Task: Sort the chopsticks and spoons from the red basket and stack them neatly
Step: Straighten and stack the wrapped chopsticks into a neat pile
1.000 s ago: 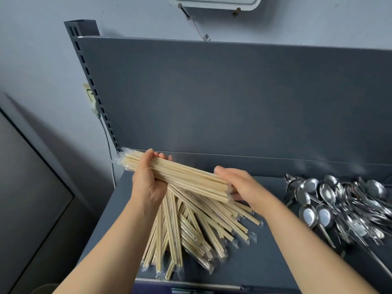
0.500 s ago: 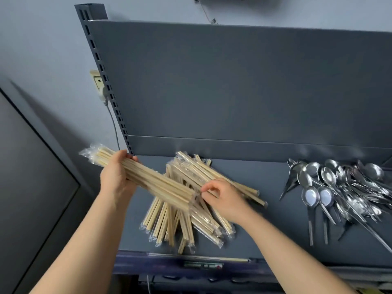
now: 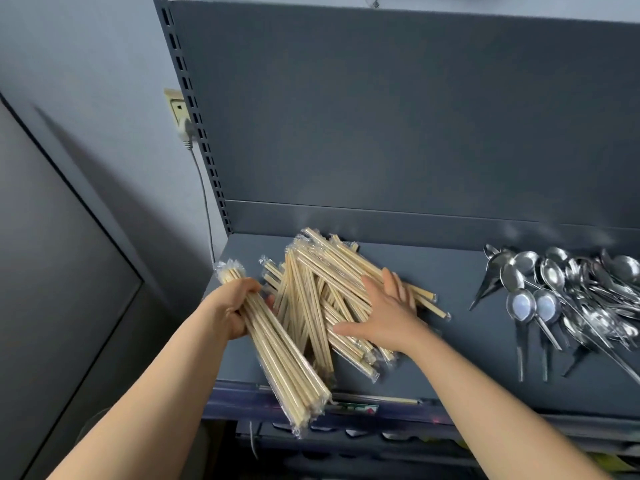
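One chopstick bundle (image 3: 287,368), gripped by left hand (image 3: 232,310) — spoons (image 3: 571,296) cut off right

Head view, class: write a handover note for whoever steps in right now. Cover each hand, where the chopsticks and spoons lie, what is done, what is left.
Left hand grips a bundle of wrapped chopsticks, tilted over the shelf edge.
Right hand rests flat, fingers straight, on the criss-crossed chopstick pile.
Spoons lie heaped to the right, apart from the chopsticks.
Done: the two kinds are separated. Left: square up both heaps. Red basket not in view.
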`<action>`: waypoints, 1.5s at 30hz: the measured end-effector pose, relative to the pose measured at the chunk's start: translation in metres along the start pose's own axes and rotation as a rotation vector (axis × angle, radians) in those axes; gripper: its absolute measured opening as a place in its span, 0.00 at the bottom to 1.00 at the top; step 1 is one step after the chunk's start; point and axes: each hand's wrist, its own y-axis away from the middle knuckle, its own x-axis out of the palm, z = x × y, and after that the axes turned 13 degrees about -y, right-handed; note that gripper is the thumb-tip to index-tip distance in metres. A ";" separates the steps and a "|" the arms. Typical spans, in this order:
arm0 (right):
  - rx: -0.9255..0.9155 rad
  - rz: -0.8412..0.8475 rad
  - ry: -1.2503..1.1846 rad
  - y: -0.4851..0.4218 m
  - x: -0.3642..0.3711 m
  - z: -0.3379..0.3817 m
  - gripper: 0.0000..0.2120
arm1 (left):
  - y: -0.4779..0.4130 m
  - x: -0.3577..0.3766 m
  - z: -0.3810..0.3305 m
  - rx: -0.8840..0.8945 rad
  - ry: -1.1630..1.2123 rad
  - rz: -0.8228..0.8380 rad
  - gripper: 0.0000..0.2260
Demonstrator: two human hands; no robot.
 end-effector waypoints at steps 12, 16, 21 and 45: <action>-0.118 0.115 0.016 -0.023 -0.027 -0.025 0.48 | -0.011 0.060 -0.004 -0.037 0.050 0.140 0.09; -0.144 0.146 0.051 -0.040 -0.042 -0.032 0.44 | -0.019 0.080 -0.009 -0.036 0.128 0.129 0.05; -0.171 0.134 0.065 -0.063 -0.058 -0.041 0.40 | -0.034 0.104 -0.009 -0.026 0.281 0.132 0.05; -0.289 -0.081 -0.247 -0.028 -0.007 -0.027 0.22 | -0.029 0.064 -0.023 -0.035 -0.103 0.291 0.11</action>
